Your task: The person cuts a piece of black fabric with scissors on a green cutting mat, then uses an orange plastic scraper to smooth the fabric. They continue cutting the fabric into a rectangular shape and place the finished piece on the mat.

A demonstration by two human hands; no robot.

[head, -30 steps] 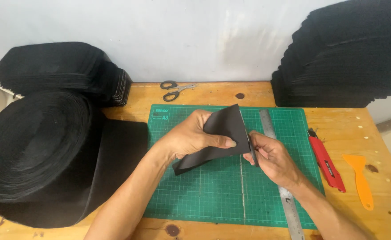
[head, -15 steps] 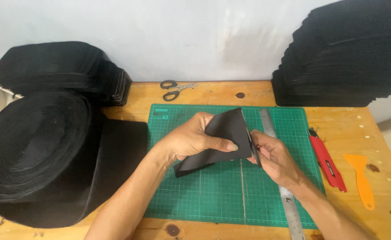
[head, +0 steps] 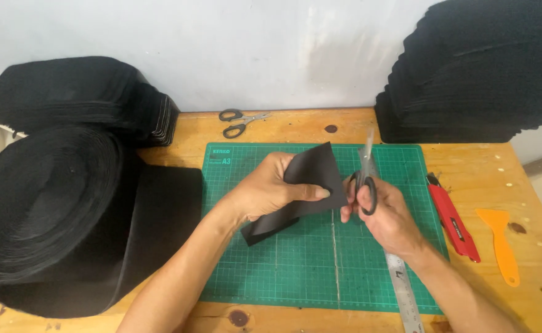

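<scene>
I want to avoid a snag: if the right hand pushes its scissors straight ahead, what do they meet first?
Probably the back wall: the right hand points the black-handled scissors away, beside the black sheet.

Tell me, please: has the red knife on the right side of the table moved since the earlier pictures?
No. The red knife lies in the same place, between the green mat's right edge and the orange scraper.

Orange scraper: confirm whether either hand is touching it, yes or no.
No. The orange scraper lies alone on the wooden table, right of the red utility knife.
</scene>
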